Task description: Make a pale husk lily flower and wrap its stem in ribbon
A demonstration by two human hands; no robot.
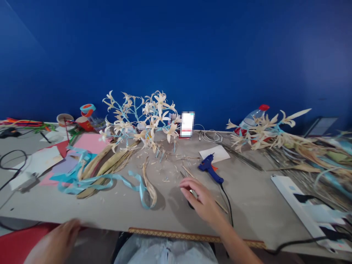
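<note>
My right hand (198,196) is over the middle of the table, its fingers bent and thumb apart from them. Beneath it is what looks like a pair of scissors (191,204), whose dark handle is mostly hidden by the hand. A thin wooden stick (221,207) lies beside it, and a blue glue gun (211,168) with a black cord rests to its right. At the front left table edge is my left hand (64,234), slightly blurred, its fingers loosely stretched and nothing seen in them. Light blue ribbon (141,190) and a dried husk strip (148,181) curl between the two hands.
Cream husk flowers on blue stems (154,113) stand at the back, near a lit phone (187,124). More flowers (271,128) and a bottle (255,115) are at right, by a white power strip (297,209). Coloured paper (92,143) and dried husks (115,161) lie left.
</note>
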